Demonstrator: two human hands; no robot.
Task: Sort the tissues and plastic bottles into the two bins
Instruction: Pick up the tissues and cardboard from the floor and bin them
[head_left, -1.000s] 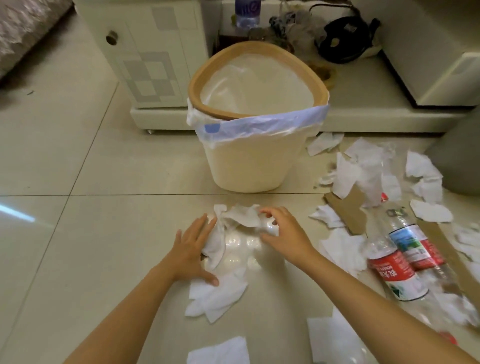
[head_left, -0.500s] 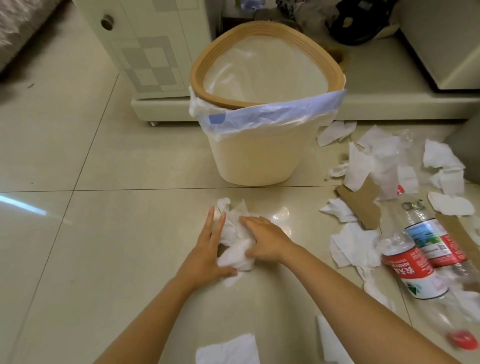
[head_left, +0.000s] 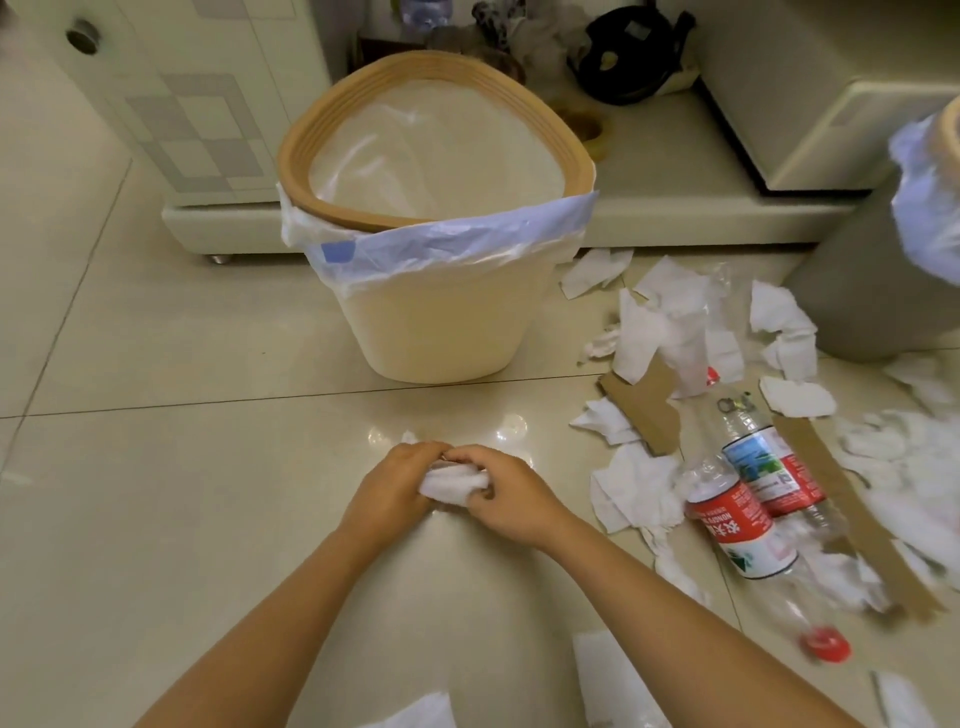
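Observation:
My left hand (head_left: 388, 488) and my right hand (head_left: 506, 491) press together on a wad of white tissues (head_left: 453, 486) low over the floor, in front of the cream bin (head_left: 436, 322). That bin has a tan rim and a bluish liner. A grey bin (head_left: 852, 306) with a liner stands at the right edge. Two clear plastic bottles lie on the floor to my right, one with a red label (head_left: 735, 525) and one with a blue and red label (head_left: 769, 467). Several loose tissues (head_left: 639, 488) are scattered around them.
Brown cardboard strips (head_left: 647, 410) lie among the tissues on the right. A red cap (head_left: 826, 644) rests on the floor near the bottles. A white cabinet (head_left: 197, 104) and a low platform (head_left: 675, 197) with clutter stand behind the cream bin. More tissues (head_left: 415, 712) lie near me.
My hands have drawn together, gathering the spread tissues from the floor into one tight wad held between them.

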